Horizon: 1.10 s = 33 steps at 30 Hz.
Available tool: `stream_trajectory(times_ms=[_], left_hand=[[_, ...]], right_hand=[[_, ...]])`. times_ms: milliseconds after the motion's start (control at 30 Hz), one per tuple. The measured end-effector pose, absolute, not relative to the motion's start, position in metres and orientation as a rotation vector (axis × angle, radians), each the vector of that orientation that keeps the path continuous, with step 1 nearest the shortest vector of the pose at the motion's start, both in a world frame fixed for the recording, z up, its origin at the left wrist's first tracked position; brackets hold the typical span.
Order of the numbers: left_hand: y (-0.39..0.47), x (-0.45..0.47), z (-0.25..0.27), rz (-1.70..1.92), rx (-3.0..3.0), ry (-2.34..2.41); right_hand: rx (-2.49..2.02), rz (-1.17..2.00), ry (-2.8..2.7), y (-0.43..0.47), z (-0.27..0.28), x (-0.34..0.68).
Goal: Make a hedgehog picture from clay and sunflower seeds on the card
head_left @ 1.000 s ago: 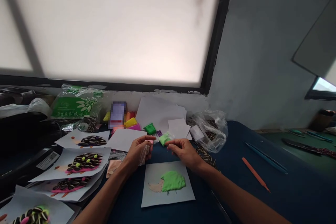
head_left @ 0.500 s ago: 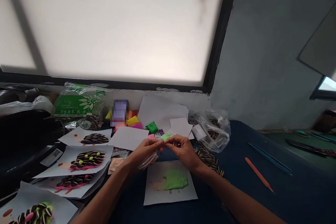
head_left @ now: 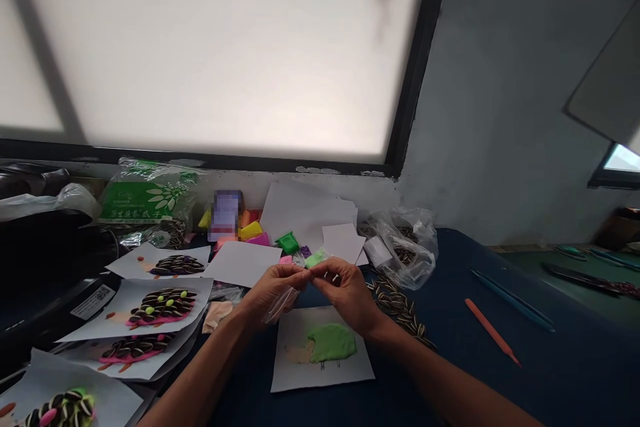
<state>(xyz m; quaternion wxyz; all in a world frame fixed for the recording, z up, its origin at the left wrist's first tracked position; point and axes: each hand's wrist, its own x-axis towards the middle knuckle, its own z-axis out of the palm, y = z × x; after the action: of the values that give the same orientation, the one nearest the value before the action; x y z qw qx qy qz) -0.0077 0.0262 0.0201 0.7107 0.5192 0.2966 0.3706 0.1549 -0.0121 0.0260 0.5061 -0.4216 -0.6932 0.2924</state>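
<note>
My left hand [head_left: 283,280] and my right hand [head_left: 343,287] meet fingertip to fingertip above a sheet of paper. A piece of clear plastic wrapping [head_left: 281,304] hangs from the closed fingers of my left hand. My right thumb and forefinger are pinched together against the left fingertips; anything between them is too small to make out. Below lies the white paper [head_left: 350,373], bearing a flattened patch of light green clay [head_left: 334,343] with a beige clay patch [head_left: 299,352] at its left. Short drawn legs show under the green clay.
Finished seed-and-clay hedgehog pictures [head_left: 163,307] overlap at left. Striped sunflower seeds [head_left: 400,310] lie beside my right forearm, near a plastic bag of seeds [head_left: 406,253]. An orange tool [head_left: 493,332] and blue tweezers [head_left: 513,300] rest at right. Colourful clay packets [head_left: 287,242] stand behind.
Both hands stay together at nearly the same spot, with the fingertips shifted slightly. The whole view has moved a little; the objects on the table lie as before.
</note>
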Motion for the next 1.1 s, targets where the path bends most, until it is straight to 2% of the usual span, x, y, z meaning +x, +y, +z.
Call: stream_trajectory(times_ms=[433, 767, 1100], left_hand=[[0.0272, -0.0065, 0.0157, 0.858, 1.182, 0.691], [0.0294, -0.0073, 0.0124, 0.756, 1.231, 0.631], [0.0308, -0.0106, 0.0182, 0.884, 1.146, 0.696]], right_hand=[[-1.131, 0.614, -1.705, -0.0134, 0.0263, 0.1557], [-1.083, 0.511, -1.741, -0.0088, 0.0258, 0.1608], [-1.089, 0.527, -1.734, -0.0128, 0.0324, 0.1603]])
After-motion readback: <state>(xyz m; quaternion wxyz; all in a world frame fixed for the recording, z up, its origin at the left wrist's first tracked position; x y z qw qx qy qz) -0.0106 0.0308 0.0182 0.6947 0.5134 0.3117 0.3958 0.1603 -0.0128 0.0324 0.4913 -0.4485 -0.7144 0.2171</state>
